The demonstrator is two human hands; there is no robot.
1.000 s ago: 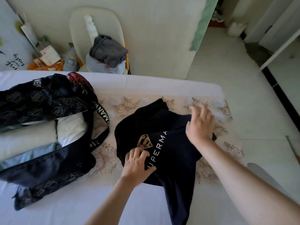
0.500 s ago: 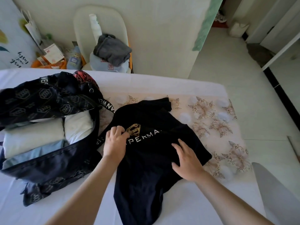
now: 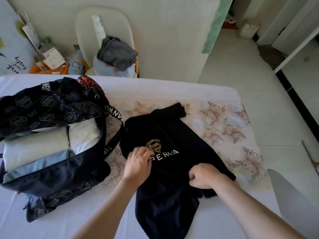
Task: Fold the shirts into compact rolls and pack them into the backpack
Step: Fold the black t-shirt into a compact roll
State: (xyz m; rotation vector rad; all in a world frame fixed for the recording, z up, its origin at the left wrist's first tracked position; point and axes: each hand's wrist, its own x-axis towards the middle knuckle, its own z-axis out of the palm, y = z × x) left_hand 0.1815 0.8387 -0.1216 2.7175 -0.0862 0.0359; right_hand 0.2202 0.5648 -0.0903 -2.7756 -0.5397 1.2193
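White bed (image 3: 172, 88) carries the open backpack (image 3: 51, 178) at 9 o'clock, pale rolls (image 3: 34, 147) inside. The shirt (image 3: 172, 135) at centre lies half-folded, not yet rolled or packed; the left hand (image 3: 138, 165) and right hand (image 3: 206, 175) grip its cloth, fingers curled.

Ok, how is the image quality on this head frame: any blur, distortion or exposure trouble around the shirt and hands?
Head view: soft, even daylight; the left hand is slightly smeared by motion blur, the right hand sharper; the black shirt is so dark that its folds barely read; the far edge of the bed bows from wide-angle distortion.
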